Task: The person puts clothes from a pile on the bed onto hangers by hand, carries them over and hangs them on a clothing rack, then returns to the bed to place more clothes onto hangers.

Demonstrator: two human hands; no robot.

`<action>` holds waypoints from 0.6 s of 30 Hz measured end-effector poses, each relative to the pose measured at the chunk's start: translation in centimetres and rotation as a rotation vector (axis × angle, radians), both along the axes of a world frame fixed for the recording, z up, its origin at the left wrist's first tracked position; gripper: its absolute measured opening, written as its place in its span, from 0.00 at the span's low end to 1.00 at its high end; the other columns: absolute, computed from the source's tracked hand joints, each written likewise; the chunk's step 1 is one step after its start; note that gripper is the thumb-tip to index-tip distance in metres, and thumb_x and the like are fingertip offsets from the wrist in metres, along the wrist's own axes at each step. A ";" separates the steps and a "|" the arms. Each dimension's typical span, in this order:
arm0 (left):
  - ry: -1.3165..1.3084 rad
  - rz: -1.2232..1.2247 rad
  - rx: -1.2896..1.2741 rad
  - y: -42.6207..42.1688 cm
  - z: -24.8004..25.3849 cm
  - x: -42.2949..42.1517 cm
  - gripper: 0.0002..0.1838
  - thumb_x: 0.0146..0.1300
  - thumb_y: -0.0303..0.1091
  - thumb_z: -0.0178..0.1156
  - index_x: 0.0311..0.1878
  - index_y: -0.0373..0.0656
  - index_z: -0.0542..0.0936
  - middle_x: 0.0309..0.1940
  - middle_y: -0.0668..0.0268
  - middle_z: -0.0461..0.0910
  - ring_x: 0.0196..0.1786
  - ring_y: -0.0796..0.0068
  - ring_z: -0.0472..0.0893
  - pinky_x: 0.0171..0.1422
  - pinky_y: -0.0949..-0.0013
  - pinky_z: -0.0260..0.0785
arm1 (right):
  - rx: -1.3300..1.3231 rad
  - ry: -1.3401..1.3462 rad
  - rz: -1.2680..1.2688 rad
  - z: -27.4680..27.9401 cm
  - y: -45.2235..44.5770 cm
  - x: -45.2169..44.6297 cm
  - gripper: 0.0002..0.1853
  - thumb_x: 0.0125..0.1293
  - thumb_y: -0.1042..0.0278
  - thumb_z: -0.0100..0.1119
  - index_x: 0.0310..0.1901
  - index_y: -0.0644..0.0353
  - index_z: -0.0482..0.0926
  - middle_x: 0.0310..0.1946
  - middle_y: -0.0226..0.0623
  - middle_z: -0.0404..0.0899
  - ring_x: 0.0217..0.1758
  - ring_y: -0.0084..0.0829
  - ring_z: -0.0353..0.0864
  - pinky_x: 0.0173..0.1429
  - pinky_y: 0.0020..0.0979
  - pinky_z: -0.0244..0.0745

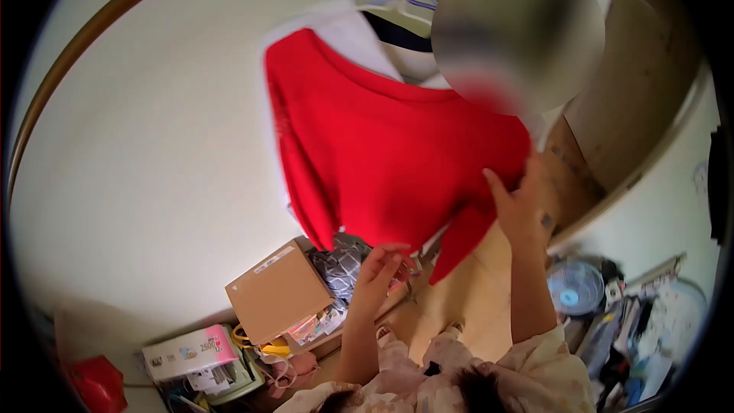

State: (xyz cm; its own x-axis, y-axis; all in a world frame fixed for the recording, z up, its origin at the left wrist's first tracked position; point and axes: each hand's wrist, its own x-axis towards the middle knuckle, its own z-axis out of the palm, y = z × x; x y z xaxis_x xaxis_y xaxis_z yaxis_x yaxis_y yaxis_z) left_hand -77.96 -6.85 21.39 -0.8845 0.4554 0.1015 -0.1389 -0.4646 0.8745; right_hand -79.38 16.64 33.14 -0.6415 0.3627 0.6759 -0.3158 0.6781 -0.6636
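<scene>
A red long-sleeved sweater (397, 160) hangs in front of me over a white garment (336, 34) with a dark neck band. A pale hanger (394, 6) with blue-purple edging shows above the collar. My right hand (521, 206) is at the sweater's right side, thumb on the front and the other fingers round its edge. At the bottom hem, my left hand (376, 275) has its fingers bent together against the red cloth. A blurred round patch hides the sweater's upper right shoulder.
A cardboard box (279, 291) stands low beside grey checked cloth (340, 268). Farther left is a white-and-pink carton (191, 352). A blue fan (575, 288) and piled clothes (623, 336) are at the lower right. Behind the sweater is a pale wall (168, 145).
</scene>
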 end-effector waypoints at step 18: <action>0.254 -1.095 -0.053 25.4 5.5 24.8 0.12 0.70 0.33 0.50 0.52 0.41 0.75 0.34 0.66 0.79 0.32 0.83 0.72 0.41 0.78 0.66 | -0.399 -0.178 -0.665 -6.2 7.6 43.9 0.07 0.61 0.80 0.61 0.42 0.66 0.80 0.34 0.37 0.82 0.33 0.24 0.82 0.36 0.24 0.76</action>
State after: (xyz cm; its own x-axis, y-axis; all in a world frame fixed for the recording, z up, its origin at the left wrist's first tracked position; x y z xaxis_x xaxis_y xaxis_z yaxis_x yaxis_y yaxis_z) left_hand -53.14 18.56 26.85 0.0379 0.9831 0.1790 -0.2644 -0.1629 0.9505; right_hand -35.52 24.21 26.98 -0.2914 0.9008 0.3221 0.2058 0.3878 -0.8985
